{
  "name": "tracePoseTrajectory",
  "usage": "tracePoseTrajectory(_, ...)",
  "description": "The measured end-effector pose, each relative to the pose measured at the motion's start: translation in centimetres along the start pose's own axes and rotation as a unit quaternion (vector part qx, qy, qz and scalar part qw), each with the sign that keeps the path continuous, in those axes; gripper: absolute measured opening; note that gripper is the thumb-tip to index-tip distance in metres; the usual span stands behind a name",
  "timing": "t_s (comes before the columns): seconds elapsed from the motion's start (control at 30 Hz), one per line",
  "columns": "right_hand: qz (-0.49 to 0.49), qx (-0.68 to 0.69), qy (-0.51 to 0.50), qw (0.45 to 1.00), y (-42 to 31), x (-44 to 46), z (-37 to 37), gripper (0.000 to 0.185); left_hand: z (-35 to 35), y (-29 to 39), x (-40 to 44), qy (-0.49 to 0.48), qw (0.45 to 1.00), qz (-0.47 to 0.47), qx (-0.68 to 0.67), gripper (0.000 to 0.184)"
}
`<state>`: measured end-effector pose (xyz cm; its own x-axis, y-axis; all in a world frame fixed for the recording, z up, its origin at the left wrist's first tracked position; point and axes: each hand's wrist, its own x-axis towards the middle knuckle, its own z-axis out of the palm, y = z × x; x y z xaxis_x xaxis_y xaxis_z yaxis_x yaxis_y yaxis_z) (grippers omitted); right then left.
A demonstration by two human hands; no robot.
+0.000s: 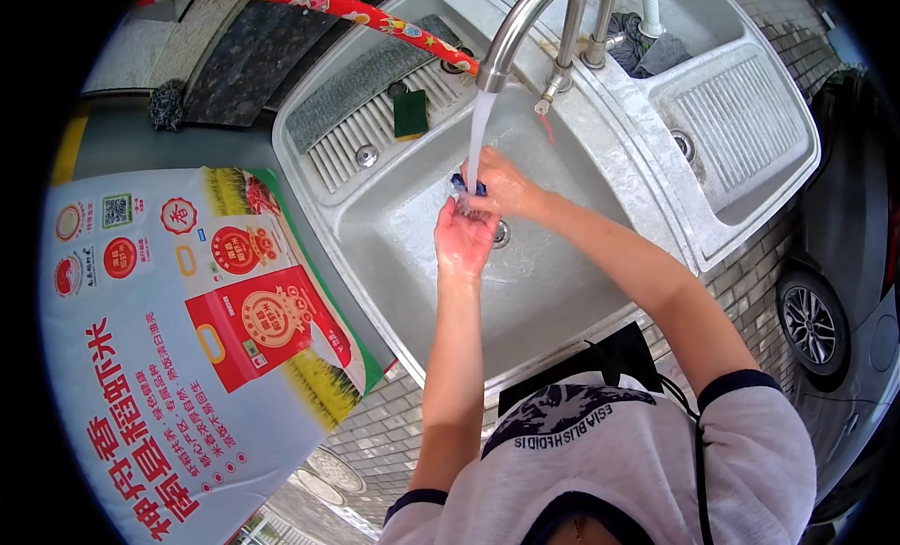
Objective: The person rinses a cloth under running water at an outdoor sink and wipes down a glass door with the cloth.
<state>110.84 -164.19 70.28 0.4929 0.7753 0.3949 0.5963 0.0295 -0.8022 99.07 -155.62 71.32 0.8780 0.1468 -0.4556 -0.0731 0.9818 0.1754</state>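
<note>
Basin (544, 297), wet inside, blue item (457, 182) between left hand (465, 238) and right hand (507, 185)

Brick paving (750, 287); grey car (872, 367) at right; seemingly dark stone (248, 62) upper left.

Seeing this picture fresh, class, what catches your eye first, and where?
Probably the water pouring from the curved faucet where the left hand and right hand meet over the sink. Then the printed sheet with red lettering, left of the sink. A red patterned tube slants across the upper left.
</note>
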Motion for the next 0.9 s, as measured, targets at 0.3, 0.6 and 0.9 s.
tracePoseTrajectory(0.3,-0.309,-0.056,-0.027,0.949,-4.5,-0.1,-1.0,0.018,3.1,-0.2,0.5,0.076,0.992,0.089,0.056,0.026)
tracePoseTrajectory(0.6,0.248,0.369,0.379,0.812,-4.7,2.4,2.4,0.011,5.4,-1.1,2.4,0.084,0.938,0.29,0.171,0.017)
tracePoseTrajectory(0.9,0.364,0.813,0.079,0.448,-2.4,2.6,1.7,0.013,9.2,0.9,0.9,-0.054,0.354,0.507,0.784,0.014)
